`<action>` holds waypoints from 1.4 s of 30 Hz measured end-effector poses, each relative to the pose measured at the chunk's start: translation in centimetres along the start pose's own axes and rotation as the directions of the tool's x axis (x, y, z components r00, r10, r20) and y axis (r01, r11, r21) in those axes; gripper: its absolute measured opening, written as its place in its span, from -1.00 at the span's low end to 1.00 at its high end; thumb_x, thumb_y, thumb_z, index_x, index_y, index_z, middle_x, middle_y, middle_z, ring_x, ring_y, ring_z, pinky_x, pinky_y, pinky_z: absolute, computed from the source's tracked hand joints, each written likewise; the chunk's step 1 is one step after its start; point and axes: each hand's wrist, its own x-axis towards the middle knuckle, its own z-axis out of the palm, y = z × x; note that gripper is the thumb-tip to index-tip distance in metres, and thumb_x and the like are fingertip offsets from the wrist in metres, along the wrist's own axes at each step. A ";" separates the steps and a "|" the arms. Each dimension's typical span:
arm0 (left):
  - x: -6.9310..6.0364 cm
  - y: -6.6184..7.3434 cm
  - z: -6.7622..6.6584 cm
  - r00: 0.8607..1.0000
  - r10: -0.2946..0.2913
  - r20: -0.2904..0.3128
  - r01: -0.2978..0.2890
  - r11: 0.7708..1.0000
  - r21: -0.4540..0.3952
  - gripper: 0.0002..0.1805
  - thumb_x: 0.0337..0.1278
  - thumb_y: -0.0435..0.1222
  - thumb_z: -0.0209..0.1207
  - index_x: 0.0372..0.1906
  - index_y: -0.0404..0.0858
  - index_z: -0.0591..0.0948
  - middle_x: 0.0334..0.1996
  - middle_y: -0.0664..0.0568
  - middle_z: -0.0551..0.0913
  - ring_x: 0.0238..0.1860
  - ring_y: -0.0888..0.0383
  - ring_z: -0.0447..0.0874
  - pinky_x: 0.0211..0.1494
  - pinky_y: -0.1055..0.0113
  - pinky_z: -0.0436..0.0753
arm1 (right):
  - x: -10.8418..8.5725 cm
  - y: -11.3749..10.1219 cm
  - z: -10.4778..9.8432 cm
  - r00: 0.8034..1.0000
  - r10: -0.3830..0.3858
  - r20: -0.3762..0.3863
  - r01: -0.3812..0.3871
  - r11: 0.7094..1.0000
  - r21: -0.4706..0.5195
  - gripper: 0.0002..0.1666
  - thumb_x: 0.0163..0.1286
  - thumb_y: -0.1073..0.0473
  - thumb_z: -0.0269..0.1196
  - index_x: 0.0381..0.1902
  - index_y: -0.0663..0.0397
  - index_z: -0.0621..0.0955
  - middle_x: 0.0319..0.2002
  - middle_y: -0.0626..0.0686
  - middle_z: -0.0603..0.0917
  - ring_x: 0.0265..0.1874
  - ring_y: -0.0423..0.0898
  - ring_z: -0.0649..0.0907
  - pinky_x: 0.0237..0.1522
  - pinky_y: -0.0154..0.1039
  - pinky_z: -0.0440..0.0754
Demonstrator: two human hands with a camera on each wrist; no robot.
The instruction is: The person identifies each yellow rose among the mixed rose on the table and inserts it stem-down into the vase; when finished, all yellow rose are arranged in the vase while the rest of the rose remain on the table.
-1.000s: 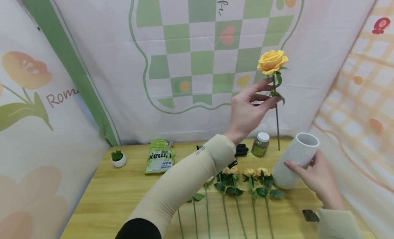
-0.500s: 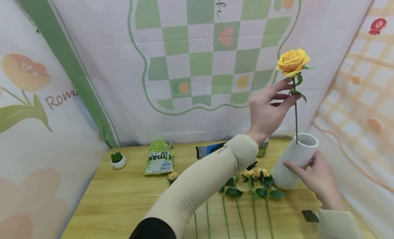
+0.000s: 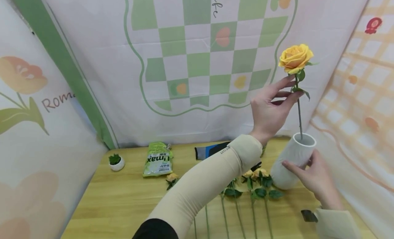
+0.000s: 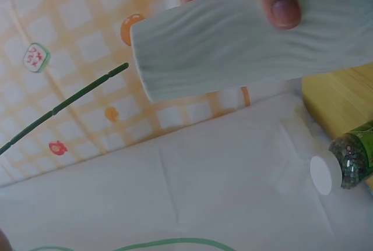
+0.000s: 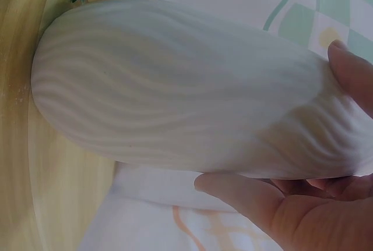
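Observation:
My left hand (image 3: 271, 107) pinches the stem of a yellow rose (image 3: 296, 59) just below the bloom, with its thumb and fingers at the upper leaves. The green stem (image 4: 64, 104) points down at the mouth of a white vase (image 3: 290, 163); in the left wrist view its tip is a small gap short of the rim. My right hand (image 3: 318, 179) grips the vase near its upper part, thumb on one side and fingers on the other. Tilted, the ribbed vase (image 5: 175, 88) leans with its mouth up and rightward. Its inside is mostly hidden.
Several roses (image 3: 258, 174) lie on the wooden table (image 3: 101, 204), partly covered by my left sleeve. Behind are a green bag (image 3: 158, 160), a small potted plant (image 3: 116, 162), a blue-grey glove (image 3: 209, 150) and a white-capped jar (image 4: 349, 161). Fabric walls stand close behind and at right.
My left hand has carried the rose rightward, bringing the stem's end from beside the vase to its mouth. My right hand keeps its hold on the vase.

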 end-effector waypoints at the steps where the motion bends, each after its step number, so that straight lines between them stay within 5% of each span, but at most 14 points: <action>1: -0.2 -0.1 0.0 1.000 -0.002 0.008 0.002 1.000 0.018 -0.53 0.20 -0.50 0.51 0.23 -0.41 0.74 -0.03 -0.17 0.85 -0.21 0.51 0.79 -0.11 0.55 0.75 | 0.0 0.0 0.0 1.000 -0.005 -0.004 0.005 1.000 -0.007 0.03 0.39 -0.07 0.56 0.49 0.41 0.29 0.30 0.52 0.51 0.24 0.45 0.53 0.06 0.08 0.60; 3: -0.7 -0.4 0.0 1.000 -0.014 0.023 0.013 0.999 0.044 -0.53 0.21 -0.48 0.52 0.23 -0.39 0.74 -0.05 -0.15 0.86 -0.21 0.50 0.79 -0.10 0.57 0.74 | 0.0 0.1 0.1 1.000 -0.015 -0.010 0.015 1.000 -0.019 0.01 0.38 -0.07 0.56 0.47 0.39 0.32 0.28 0.50 0.54 0.22 0.41 0.55 -0.03 -0.17 0.51; 5: -1.1 -0.8 0.0 0.999 -0.025 0.039 0.022 0.997 0.078 -0.53 0.22 -0.46 0.52 0.23 -0.37 0.75 -0.06 -0.12 0.86 -0.22 0.52 0.78 -0.10 0.59 0.72 | 0.0 0.1 0.1 1.000 -0.020 -0.011 0.020 1.000 -0.021 0.01 0.38 -0.07 0.56 0.48 0.38 0.32 0.28 0.48 0.54 0.22 0.39 0.55 -0.05 -0.21 0.46; 8: -1.7 -1.4 -0.1 0.998 -0.034 0.059 0.027 0.994 0.103 -0.54 0.23 -0.45 0.52 0.24 -0.35 0.75 -0.04 -0.10 0.86 -0.22 0.49 0.79 -0.11 0.60 0.72 | 0.1 0.1 0.1 1.000 -0.020 -0.005 0.020 1.000 -0.002 0.05 0.39 -0.06 0.56 0.51 0.41 0.28 0.30 0.52 0.50 0.25 0.46 0.52 0.09 0.12 0.58; 11: -2.2 -2.0 -0.2 0.996 -0.040 0.075 0.030 0.990 0.136 -0.55 0.24 -0.43 0.52 0.24 -0.32 0.75 -0.03 -0.06 0.86 -0.21 0.52 0.78 -0.10 0.62 0.70 | 0.2 0.1 0.1 1.000 -0.017 0.002 0.017 1.000 0.015 0.07 0.41 -0.05 0.54 0.54 0.42 0.24 0.33 0.55 0.47 0.28 0.50 0.49 0.16 0.47 0.49; 15: -2.8 -2.5 -0.3 0.994 -0.044 0.098 0.031 0.991 0.129 -0.58 0.24 -0.44 0.52 0.20 -0.34 0.77 -0.05 -0.09 0.86 -0.22 0.51 0.79 -0.09 0.61 0.71 | 0.2 0.1 0.1 1.000 -0.024 -0.005 0.024 1.000 -0.002 0.06 0.40 -0.05 0.55 0.54 0.40 0.26 0.32 0.51 0.50 0.26 0.45 0.51 0.10 0.18 0.54; 18: -3.3 -2.9 -0.3 0.991 -0.044 0.129 0.025 0.989 0.144 -0.61 0.25 -0.42 0.51 0.17 -0.33 0.78 -0.06 -0.09 0.87 -0.21 0.52 0.79 -0.08 0.63 0.70 | 0.2 0.0 0.1 1.000 -0.028 -0.011 0.028 1.000 -0.009 0.05 0.39 -0.05 0.56 0.52 0.40 0.28 0.30 0.51 0.51 0.24 0.43 0.53 0.09 0.15 0.54; 22: -4.2 -3.4 -0.4 0.984 -0.069 0.166 0.037 0.981 0.188 -0.69 0.27 -0.40 0.51 0.10 -0.30 0.81 -0.07 -0.05 0.87 -0.22 0.54 0.78 -0.09 0.66 0.67 | 0.1 -0.1 0.1 1.000 -0.028 -0.009 0.028 1.000 0.008 0.07 0.38 -0.05 0.56 0.52 0.44 0.26 0.31 0.57 0.48 0.26 0.52 0.50 0.16 0.53 0.46; 25: -4.8 -3.8 -0.5 0.977 -0.107 0.186 0.066 0.974 0.216 -0.74 0.29 -0.37 0.51 0.04 -0.29 0.82 -0.08 -0.03 0.87 -0.23 0.53 0.78 -0.10 0.67 0.67 | 0.1 -0.1 0.0 1.000 -0.026 -0.008 0.026 1.000 0.014 0.08 0.39 -0.04 0.56 0.52 0.47 0.25 0.31 0.60 0.46 0.27 0.56 0.48 0.17 0.60 0.43; 34: -6.5 -4.4 -0.5 0.916 -0.295 0.271 0.203 0.925 0.320 -0.79 0.42 -0.25 0.44 0.06 -0.15 0.84 -0.06 0.11 0.87 -0.27 0.65 0.69 -0.17 0.71 0.64 | 0.0 -0.3 0.0 1.000 -0.022 0.006 0.022 0.999 0.024 0.10 0.40 -0.04 0.55 0.54 0.47 0.23 0.34 0.60 0.44 0.29 0.57 0.46 0.19 0.61 0.42; 42: -7.5 -4.7 -0.6 0.876 -0.359 0.322 0.222 0.893 0.392 -0.79 0.41 -0.19 0.45 0.05 -0.11 0.86 -0.14 0.20 0.87 -0.30 0.63 0.70 -0.20 0.73 0.61 | 0.0 -0.3 -0.1 0.999 -0.016 0.029 0.015 0.999 0.030 0.14 0.43 -0.05 0.52 0.60 0.47 0.16 0.38 0.62 0.39 0.31 0.60 0.42 0.19 0.64 0.40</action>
